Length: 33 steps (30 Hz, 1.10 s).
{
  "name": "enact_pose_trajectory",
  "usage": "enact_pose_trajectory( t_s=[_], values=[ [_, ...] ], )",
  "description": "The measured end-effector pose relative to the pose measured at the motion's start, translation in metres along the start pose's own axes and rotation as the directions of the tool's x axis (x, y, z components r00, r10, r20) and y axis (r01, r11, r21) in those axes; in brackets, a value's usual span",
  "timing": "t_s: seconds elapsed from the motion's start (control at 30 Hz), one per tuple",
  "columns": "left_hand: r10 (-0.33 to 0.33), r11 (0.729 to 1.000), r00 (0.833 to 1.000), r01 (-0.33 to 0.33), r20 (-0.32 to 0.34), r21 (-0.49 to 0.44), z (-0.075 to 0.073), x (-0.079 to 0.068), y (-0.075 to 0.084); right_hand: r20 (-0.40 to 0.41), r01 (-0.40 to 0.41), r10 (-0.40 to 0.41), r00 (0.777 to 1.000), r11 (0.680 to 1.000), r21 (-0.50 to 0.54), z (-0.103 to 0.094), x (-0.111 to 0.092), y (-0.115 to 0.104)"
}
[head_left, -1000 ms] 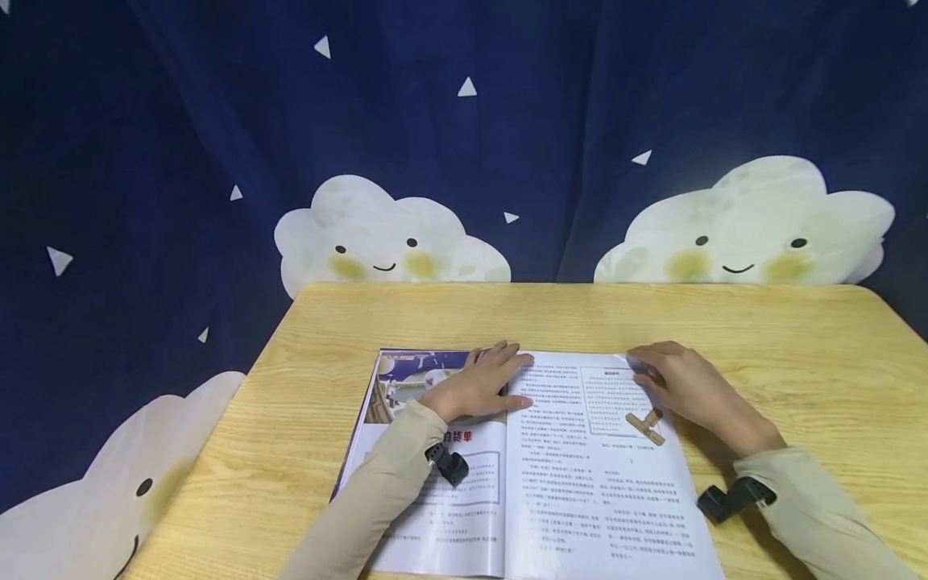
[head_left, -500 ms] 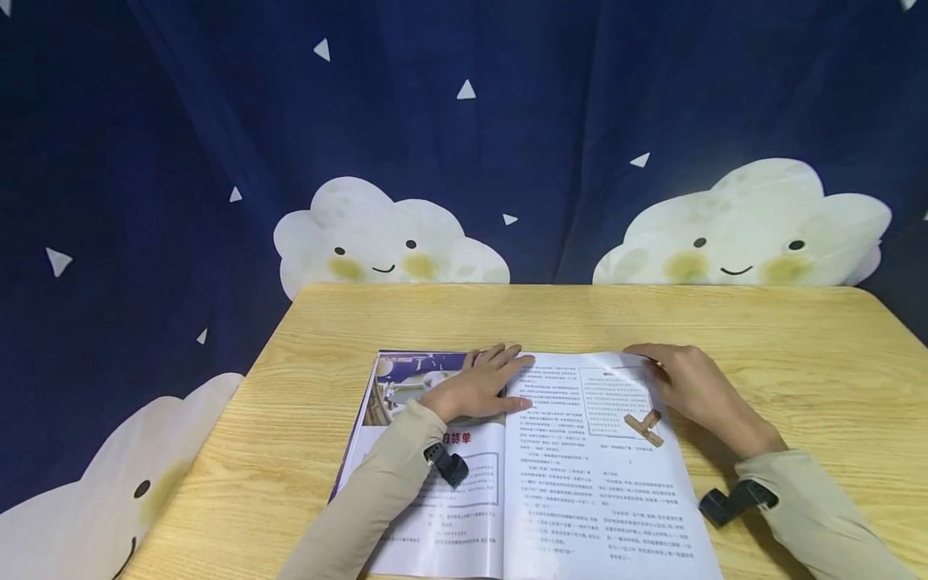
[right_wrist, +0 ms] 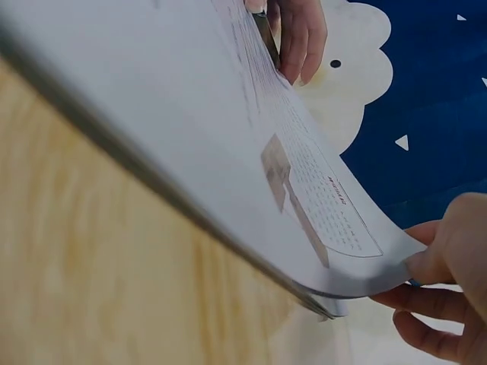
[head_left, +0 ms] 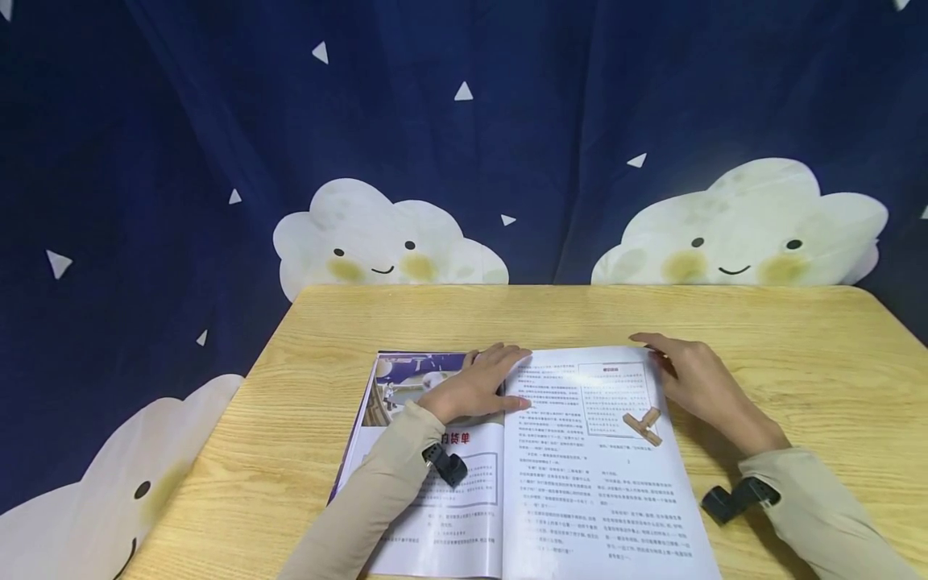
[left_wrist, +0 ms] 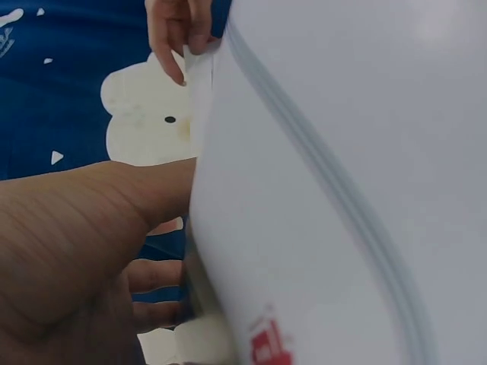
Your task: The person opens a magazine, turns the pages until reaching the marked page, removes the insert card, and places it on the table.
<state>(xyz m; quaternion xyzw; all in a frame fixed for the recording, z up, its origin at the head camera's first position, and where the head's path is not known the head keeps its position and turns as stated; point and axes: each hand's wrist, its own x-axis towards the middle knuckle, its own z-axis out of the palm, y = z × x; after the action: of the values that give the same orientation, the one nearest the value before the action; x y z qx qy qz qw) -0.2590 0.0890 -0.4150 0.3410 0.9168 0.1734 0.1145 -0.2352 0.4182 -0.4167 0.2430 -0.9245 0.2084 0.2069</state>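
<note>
An open magazine (head_left: 558, 483) lies on the wooden table, text on its right page and a picture at the top of its left page. My left hand (head_left: 474, 385) rests with extended fingers across the spine near the top edge. At the upper right corner my right hand (head_left: 692, 379) pinches the page (right_wrist: 365, 274) between thumb and fingers. In the right wrist view that corner curves up, lifted off the pages beneath. A brown wooden shape is printed on the right page below a boxed text. The left wrist view shows the left palm (left_wrist: 68, 243) beside the page.
The wooden table (head_left: 304, 387) extends on both sides of the magazine and behind it. Beyond its far edge hangs a dark blue curtain (head_left: 536, 137) with white clouds and triangles. A dark camera is strapped at each wrist.
My right hand has taken the top right corner of the page and raised it a little, so the page's top edge now bends upward. The left hand has stayed in place.
</note>
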Motion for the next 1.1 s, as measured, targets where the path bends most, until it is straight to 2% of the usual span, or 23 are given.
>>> enact_pose_trajectory(
  t_s=[0.13, 0.33, 0.57, 0.9, 1.1],
  values=[
    [-0.009, 1.000, 1.000, 0.009, -0.012, -0.005, -0.0005, 0.0000, 0.0008, 0.013, -0.033, 0.033, 0.999, 0.999, 0.024, -0.0003, 0.0002, 0.0006],
    [-0.038, 0.999, 0.999, 0.037, -0.015, -0.025, -0.0013, -0.0005, 0.0034, 0.048, -0.125, 0.121, 0.991, 0.988, 0.096, -0.0037, 0.0005, 0.0010],
    [-0.056, 0.998, 0.998, 0.056, -0.017, -0.030, -0.0018, -0.0020, 0.0043, 0.054, -0.178, 0.173, 0.983, 0.979, 0.101, -0.0045, -0.0003, 0.0041],
    [-0.067, 0.997, 0.997, 0.066, -0.047, -0.036, -0.0021, -0.0028, 0.0046, 0.009, -0.193, 0.193, 0.981, 0.974, 0.119, -0.0047, -0.0025, 0.0067],
    [-0.086, 0.995, 0.995, 0.082, -0.049, -0.063, -0.0017, -0.0030, 0.0056, 0.013, -0.220, 0.221, 0.975, 0.966, 0.137, -0.0052, -0.0031, 0.0097]
  ],
)
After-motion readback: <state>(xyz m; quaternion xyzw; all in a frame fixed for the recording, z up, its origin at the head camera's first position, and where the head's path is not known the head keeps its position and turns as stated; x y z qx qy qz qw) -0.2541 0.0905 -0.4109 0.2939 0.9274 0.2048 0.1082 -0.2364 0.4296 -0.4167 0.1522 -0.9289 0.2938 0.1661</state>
